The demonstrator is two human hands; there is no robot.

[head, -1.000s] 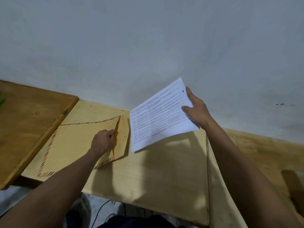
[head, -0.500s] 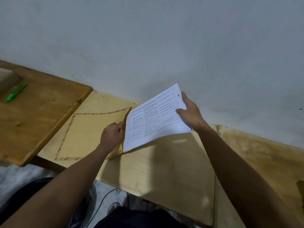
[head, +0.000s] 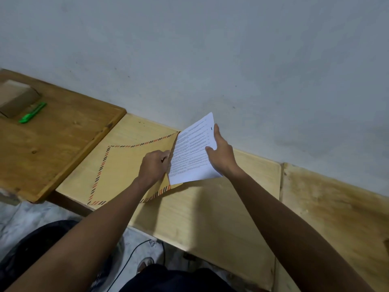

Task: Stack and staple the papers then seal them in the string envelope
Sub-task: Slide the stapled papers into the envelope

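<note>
papers' [head: 192, 153] print too small to read; left edge hidden — inside envelope [head: 128, 163]

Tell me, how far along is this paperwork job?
Done, it seems: the papers are stacked, with a dark mark like a staple at one corner. In hand: the right hand feeds them into the envelope, whose mouth the left hand holds open. Left: pushing them fully in and sealing it.

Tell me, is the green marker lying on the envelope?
No, the green marker lies on the darker wooden board, apart from the envelope.

Pale grey wall [head: 210, 49], light wooden tabletops [head: 210, 218], mottled floor [head: 21, 218]
</note>
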